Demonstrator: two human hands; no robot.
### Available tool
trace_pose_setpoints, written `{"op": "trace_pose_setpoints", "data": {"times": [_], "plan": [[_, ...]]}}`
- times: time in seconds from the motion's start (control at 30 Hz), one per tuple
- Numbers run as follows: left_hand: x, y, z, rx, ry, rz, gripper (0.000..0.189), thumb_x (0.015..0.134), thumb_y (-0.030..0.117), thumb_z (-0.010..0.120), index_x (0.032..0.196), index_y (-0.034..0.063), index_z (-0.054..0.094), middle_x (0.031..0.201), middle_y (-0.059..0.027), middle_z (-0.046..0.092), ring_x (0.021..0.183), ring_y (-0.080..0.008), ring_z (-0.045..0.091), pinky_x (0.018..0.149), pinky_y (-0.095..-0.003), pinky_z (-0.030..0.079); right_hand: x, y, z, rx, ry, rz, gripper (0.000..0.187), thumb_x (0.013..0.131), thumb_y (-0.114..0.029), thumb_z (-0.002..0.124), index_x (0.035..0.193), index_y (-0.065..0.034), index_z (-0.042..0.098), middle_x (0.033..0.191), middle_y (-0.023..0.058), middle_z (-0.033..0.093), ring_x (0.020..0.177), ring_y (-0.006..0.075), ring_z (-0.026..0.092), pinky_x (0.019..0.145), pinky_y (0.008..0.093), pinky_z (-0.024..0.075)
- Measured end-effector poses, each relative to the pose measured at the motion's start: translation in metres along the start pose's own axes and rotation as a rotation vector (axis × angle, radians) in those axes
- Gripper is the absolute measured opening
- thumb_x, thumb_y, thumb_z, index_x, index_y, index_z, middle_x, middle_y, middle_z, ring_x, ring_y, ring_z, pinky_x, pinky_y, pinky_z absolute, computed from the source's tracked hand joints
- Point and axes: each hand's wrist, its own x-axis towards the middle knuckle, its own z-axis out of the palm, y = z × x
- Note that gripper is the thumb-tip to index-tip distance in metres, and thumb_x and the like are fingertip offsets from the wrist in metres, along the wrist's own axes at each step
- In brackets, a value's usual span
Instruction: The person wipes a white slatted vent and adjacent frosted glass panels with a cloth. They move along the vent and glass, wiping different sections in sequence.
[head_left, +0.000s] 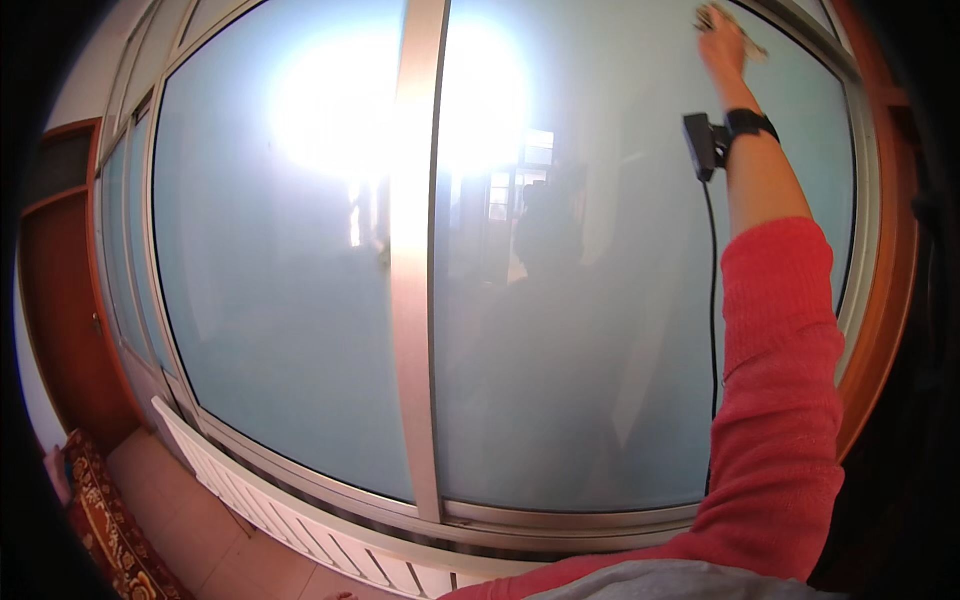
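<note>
My right hand (724, 46) is raised to the upper right of a frosted glass pane (570, 360). It presses a light brown, patterned cloth (752, 49) against the glass, and part of the cloth sticks out past the fingers. A black strap (742, 122) circles that wrist and carries a small black device (700, 147). From the device a black cable (713, 315) hangs down along the arm. At the bottom edge of the picture, only a sliver of what looks like my left hand (343, 596) shows; its grip is hidden.
A metal upright (417, 300) divides the right pane from a left glass pane (285, 322). Below runs a white slatted radiator (322, 536). Far left are a brown door (64, 300) and a patterned red-brown fabric (112, 525) above floor tiles (180, 502). Bright glare covers the upper glass.
</note>
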Motion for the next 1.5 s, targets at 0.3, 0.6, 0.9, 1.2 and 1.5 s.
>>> {"op": "trace_pose_setpoints", "data": {"times": [0.3, 0.6, 0.9, 1.2, 1.5], "plan": [[-0.013, -0.012, -0.003, 0.068, 0.012, -0.090, 0.046, 0.083, 0.034, 0.061, 0.117, 0.0020, 0.061, 0.075, -0.0152, 0.068, 0.064, -0.0197, 0.066, 0.058, -0.0320, 0.051, -0.021, -0.212, 0.013, 0.383, -0.116, -0.610, 0.027, 0.087, -0.010, 0.047, 0.112, -0.0072, 0.057, 0.116, 0.0172, 0.055, 0.111, 0.0334, 0.050, 0.097, 0.0439, 0.0375], [-0.030, -0.054, -0.015, -0.054, -0.017, -0.251, 0.048, 0.082, 0.033, 0.060, 0.116, -0.0016, 0.060, 0.077, -0.0166, 0.067, 0.062, -0.0198, 0.064, 0.059, -0.0323, 0.051, -0.262, -0.221, -0.106, 1.111, -0.770, -0.584, 0.021, 0.080, 0.003, 0.045, 0.097, -0.0028, 0.055, 0.099, 0.0110, 0.057, 0.094, 0.0320, 0.054, 0.083, 0.0387, 0.0450], [-0.045, -0.064, -0.027, 0.017, 0.014, -0.130, 0.050, 0.082, 0.034, 0.058, 0.116, -0.0028, 0.060, 0.081, -0.0177, 0.067, 0.067, -0.0228, 0.065, 0.063, -0.0348, 0.052, -0.456, -0.163, -0.261, 0.706, -1.303, -1.377, 0.036, 0.090, -0.020, 0.051, 0.124, -0.0084, 0.048, 0.123, 0.0124, 0.053, 0.105, 0.0277, 0.055, 0.100, 0.0460, 0.0359], [-0.065, 0.007, -0.011, -0.044, -0.030, -0.195, 0.030, 0.081, 0.018, 0.062, 0.105, -0.0009, 0.064, 0.078, -0.0122, 0.066, 0.064, -0.0177, 0.061, 0.057, -0.0308, 0.051, -0.310, -0.195, -0.115, 0.639, -0.242, -0.630, 0.012, 0.071, -0.002, 0.058, 0.081, -0.0097, 0.058, 0.089, 0.0045, 0.057, 0.090, 0.0249, 0.054, 0.087, 0.0417, 0.0406], [-0.098, 0.410, 0.008, -0.652, -0.766, 0.429, 0.086, 0.085, 0.033, 0.067, 0.148, 0.0148, 0.011, 0.133, -0.0230, 0.042, 0.108, -0.0321, 0.058, 0.087, -0.0380, 0.050, -0.323, -0.234, -0.176, 0.904, -0.608, -0.012, 0.017, 0.078, 0.000, 0.046, 0.076, -0.0041, 0.063, 0.071, 0.0058, 0.057, 0.066, 0.0218, 0.054, 0.063, 0.0349, 0.0452]]}}
